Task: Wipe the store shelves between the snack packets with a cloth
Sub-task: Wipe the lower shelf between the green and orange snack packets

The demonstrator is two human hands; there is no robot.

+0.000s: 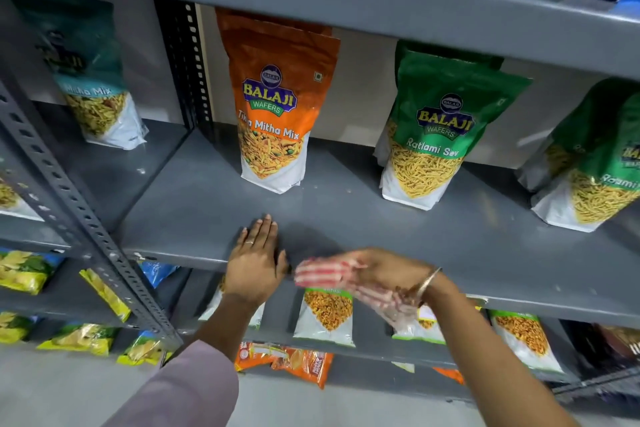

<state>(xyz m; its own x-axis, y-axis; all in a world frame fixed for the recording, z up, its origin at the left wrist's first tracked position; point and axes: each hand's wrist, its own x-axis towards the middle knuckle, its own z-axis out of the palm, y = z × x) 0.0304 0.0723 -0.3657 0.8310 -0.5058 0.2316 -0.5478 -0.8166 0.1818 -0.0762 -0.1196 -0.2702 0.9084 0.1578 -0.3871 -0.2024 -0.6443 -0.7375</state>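
- Left hand: fingers straight and close together, palm down, flat on the front edge of the grey shelf; a ring on one finger; a mauve sleeve on the forearm.
- Right hand: motion-blurred, at the shelf's front lip just right of the left hand; fingers closed around a red-and-white checked cloth; exact grip could not be told through the blur; a bangle on the wrist.
- Cloth: bunched in the right hand, between the two hands, at the shelf edge.
- Orange packet, "Tikha Mitha Mix": upright, well behind the left hand.
- Green packet, "Ratlami Sev": upright, right of the orange one, bare shelf between them.
- Further green packet: far right, same shelf.
- Teal packet: left bay, beyond the perforated upright.
- Lower shelves: more snack packets.
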